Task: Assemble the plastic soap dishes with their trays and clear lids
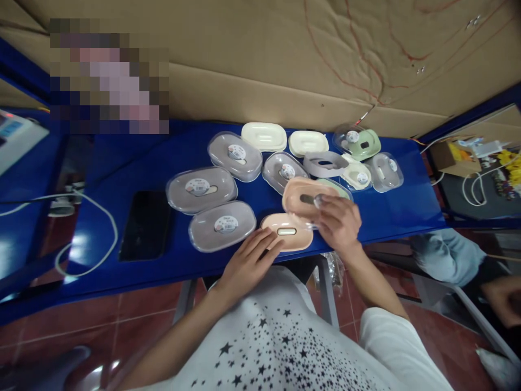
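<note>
My right hand (340, 221) is closed on a peach lid (299, 196) with a dark oval slot, raised over the desk; clear plastic shows beneath it. My left hand (250, 263) lies with fingers spread at the left edge of a peach tray (291, 239), which has a pale slot in its middle. Left of my hands are several grey oval boxes (223, 225) with round labels and clear covers. Behind the raised lid sit a grey ring-shaped piece (325, 163), another labelled grey box (280, 171) and a green piece (337, 187), partly hidden.
Two cream trays (264, 137) stand at the back of the blue desk (391, 217). Green, cream and grey labelled pieces lie at the right. A black phone (145, 225) and a white cable (116, 233) are at the left. Another person's hand (504, 298) shows at far right.
</note>
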Tool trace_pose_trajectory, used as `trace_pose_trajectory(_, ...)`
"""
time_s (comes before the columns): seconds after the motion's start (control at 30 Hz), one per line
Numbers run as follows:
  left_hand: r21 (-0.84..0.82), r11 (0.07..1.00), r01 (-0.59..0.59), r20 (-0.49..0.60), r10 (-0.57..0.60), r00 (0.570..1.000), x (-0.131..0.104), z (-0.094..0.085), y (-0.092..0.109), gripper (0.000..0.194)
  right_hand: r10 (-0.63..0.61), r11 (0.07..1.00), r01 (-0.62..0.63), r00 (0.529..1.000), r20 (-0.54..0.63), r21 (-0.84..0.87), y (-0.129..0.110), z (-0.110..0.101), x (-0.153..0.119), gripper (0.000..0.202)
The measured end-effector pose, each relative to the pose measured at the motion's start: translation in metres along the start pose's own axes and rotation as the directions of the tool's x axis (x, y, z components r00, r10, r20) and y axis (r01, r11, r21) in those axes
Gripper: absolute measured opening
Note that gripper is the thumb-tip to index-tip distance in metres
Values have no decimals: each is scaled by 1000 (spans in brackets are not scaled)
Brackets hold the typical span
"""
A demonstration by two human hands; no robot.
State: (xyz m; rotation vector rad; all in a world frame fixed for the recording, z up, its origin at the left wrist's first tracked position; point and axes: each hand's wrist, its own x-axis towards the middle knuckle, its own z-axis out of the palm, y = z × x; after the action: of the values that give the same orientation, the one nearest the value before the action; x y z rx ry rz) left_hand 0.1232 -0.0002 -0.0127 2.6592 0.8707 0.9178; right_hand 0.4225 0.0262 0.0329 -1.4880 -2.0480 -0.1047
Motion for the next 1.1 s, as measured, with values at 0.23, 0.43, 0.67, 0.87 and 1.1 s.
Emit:
trace_pose_trajectory(0.23,42,999,0,-26,1,1000,5,1,2,42,67,980,-86,992,108,179,3,28,-19,13)
trace_pose_trajectory(0.43,18,1000,2,-23,-1,1000,9,0,5,31,146,989,-147,986,81,13,11,23,33,28)
trace_pose_trajectory(0.67,-24,999,44,-95,-46,994,4,2,5,35,5,977,-44,983,185,209,-18,5,-42,9)
trace_pose_trajectory(0.87,-16,994,111,-236,-112,965,-5,5,4,69,29,986,-47,993,113,160,-43,9,-79,24)
trace_pose_trajectory(1.1,-4,996,87,-164,-87,983,-3,-2,3,77,-161,976,84,899,407,201,-57,1,-43,69)
